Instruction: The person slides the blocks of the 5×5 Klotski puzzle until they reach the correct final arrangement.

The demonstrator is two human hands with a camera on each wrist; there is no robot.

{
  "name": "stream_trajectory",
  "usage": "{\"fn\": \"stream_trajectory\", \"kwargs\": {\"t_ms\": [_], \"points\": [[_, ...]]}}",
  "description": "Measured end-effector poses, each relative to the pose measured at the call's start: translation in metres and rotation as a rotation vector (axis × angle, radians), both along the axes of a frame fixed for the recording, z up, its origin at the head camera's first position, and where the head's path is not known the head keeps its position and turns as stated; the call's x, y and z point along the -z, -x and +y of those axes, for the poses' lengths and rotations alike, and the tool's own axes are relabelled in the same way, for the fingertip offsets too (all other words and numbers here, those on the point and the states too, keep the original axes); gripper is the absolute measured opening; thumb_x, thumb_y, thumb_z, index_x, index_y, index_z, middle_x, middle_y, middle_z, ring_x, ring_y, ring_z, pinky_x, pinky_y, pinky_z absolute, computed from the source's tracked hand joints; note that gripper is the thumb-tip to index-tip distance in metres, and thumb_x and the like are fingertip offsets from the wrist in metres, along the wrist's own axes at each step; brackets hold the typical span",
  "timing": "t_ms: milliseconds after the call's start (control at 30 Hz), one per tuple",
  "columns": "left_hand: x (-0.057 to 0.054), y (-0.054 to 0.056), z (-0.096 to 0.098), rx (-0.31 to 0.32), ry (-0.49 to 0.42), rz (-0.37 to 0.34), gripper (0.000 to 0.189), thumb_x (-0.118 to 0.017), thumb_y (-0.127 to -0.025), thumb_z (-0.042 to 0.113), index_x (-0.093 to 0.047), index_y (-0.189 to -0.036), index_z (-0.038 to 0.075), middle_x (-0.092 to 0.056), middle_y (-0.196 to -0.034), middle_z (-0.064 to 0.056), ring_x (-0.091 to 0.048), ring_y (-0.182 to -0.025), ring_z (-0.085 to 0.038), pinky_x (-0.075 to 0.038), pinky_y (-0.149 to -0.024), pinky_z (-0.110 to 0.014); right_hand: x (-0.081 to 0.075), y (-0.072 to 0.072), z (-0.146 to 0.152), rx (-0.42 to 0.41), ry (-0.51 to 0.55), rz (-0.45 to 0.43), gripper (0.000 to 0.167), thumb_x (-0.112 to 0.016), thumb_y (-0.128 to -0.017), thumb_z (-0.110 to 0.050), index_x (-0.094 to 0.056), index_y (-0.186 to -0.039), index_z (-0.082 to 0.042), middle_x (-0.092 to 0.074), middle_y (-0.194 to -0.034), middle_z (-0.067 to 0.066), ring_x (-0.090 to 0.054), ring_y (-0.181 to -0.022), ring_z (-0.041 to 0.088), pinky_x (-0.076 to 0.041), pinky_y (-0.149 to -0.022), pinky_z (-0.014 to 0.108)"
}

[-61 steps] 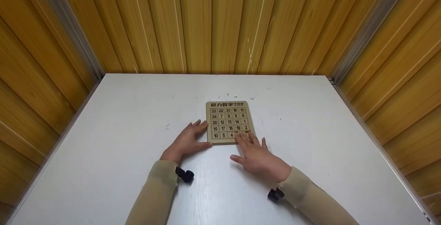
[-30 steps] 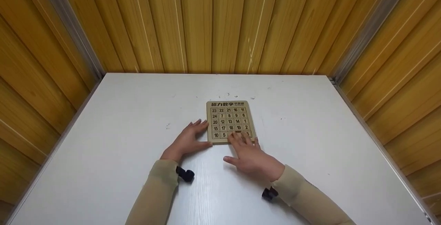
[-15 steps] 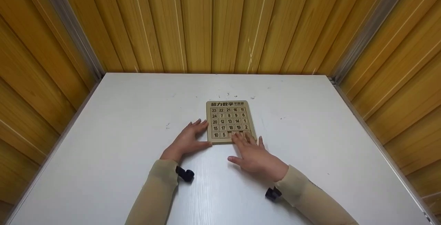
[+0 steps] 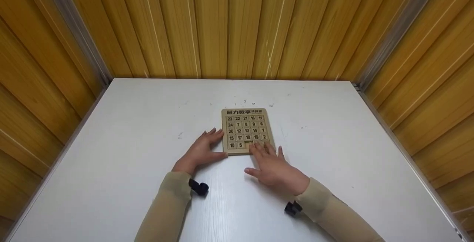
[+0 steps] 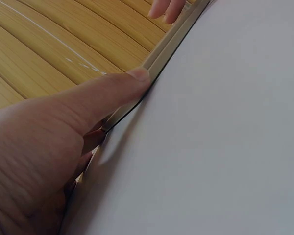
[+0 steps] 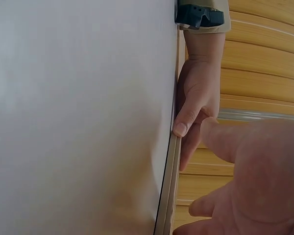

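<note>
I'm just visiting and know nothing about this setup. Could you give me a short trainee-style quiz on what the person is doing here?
1. Multiple choice: The number tile puzzle lies on the white table. Where does the left hand have its thumb?
A) On the printed top strip
B) At the near edge, by the left corner
C) On the right side
2. True or false: The right hand has its fingers over the top row of tiles.
3. Short answer: In the bottom row, which number sits just right of tile 10?

Key: 1. B. 2. False; they are over the bottom row. 3. Tile 5.
</note>
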State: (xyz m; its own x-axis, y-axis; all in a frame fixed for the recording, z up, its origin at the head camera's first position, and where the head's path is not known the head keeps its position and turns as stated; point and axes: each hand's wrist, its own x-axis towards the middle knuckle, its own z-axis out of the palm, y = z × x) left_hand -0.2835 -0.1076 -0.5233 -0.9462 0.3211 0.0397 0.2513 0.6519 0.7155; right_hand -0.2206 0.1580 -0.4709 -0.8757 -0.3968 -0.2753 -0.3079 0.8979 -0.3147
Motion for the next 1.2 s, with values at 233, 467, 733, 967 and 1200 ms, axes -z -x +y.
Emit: {"fn": "stream_trajectory", "kwargs": {"t_ms": [233,467,733,967,1200], "points": [[0.0,-0.001,0.0,0.002,0.003,0.007,0.087,-0.086,-0.081,0.038,-0.046,-0.155,0.016,-0.04,-0.165,0.002,-0.024,-0.16,-0.03,-0.014,-0.132,-0.054,0.001,-0.002,-0.02,-0.057,-0.024,0.008,0.088,-0.048,-0.102,-0.062,-0.009,-0.167,-0.018,0.0,-0.175,0.008,0.006,-0.161,0.038,0.004,-0.127,0.069],[0.002,0.0,0.001,0.0,0.014,0.014,0.086,-0.086,-0.082,0.038,-0.046,-0.155,0.015,-0.041,-0.164,0.0,-0.025,-0.159,-0.03,-0.015,-0.133,-0.052,0.001,-0.004,-0.032,-0.088,-0.023,0.014,0.088,-0.046,-0.102,-0.062,-0.01,-0.167,-0.016,0.002,-0.175,0.01,0.006,-0.161,0.039,0.004,-0.128,0.068],[0.002,0.0,0.0,0.002,0.003,0.018,0.086,-0.086,-0.082,0.037,-0.046,-0.155,0.016,-0.04,-0.164,0.0,-0.024,-0.159,-0.031,-0.016,-0.132,-0.054,0.003,-0.004,-0.033,-0.097,-0.026,0.022,0.087,-0.047,-0.102,-0.062,-0.011,-0.167,-0.016,-0.002,-0.175,0.005,0.004,-0.161,0.038,0.003,-0.129,0.067],[0.002,0.0,-0.001,0.008,-0.003,0.02,0.087,-0.086,-0.081,0.038,-0.045,-0.155,0.016,-0.04,-0.165,0.0,-0.024,-0.159,-0.03,-0.014,-0.132,-0.053,0.002,-0.003,-0.029,-0.072,-0.025,0.009,0.089,-0.05,-0.101,-0.062,-0.01,-0.167,-0.017,-0.002,-0.175,0.004,0.006,-0.162,0.037,0.003,-0.127,0.068],[0.001,0.0,-0.002,0.012,0.005,0.021,0.087,-0.086,-0.082,0.038,-0.045,-0.155,0.015,-0.04,-0.164,0.0,-0.025,-0.159,-0.03,-0.014,-0.132,-0.053,0.003,-0.002,-0.019,-0.069,-0.041,0.023,0.088,-0.05,-0.101,-0.061,-0.011,-0.167,-0.016,-0.005,-0.175,0.005,0.002,-0.162,0.038,0.002,-0.127,0.07]]}}
